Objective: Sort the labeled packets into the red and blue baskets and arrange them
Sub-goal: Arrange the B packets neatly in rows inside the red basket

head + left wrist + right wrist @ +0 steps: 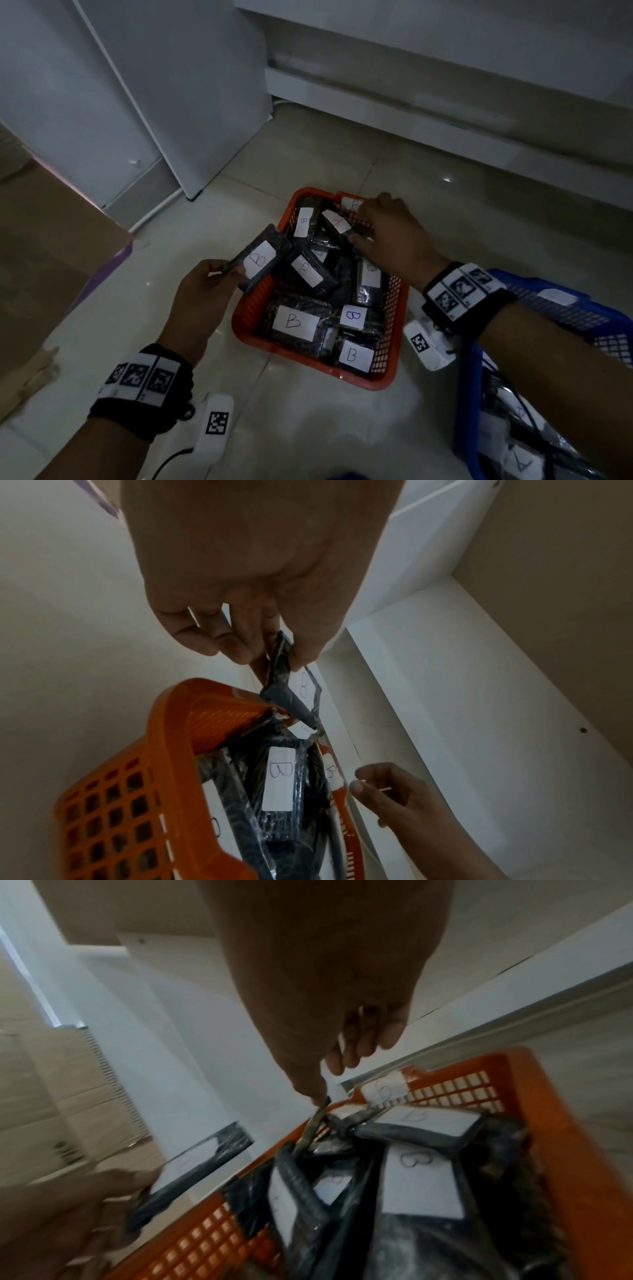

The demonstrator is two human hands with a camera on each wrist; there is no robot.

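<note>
On the tiled floor (308,428): red basket (387,371), full of black packets with white labels, mostly "B". Left hand (202,291) pinches one "B" packet (260,263) by its end between thumb and fingertips, holding it over the basket's left rim, tilted. Right hand (394,236) is at the far right corner, thumb and fingers pinched on the edge of a packet (337,222) whose label shows a red mark, unreadable. Blue basket (555,308) sits to the right under the right forearm, holding more packets. White cabinets (445,85) behind.
</note>
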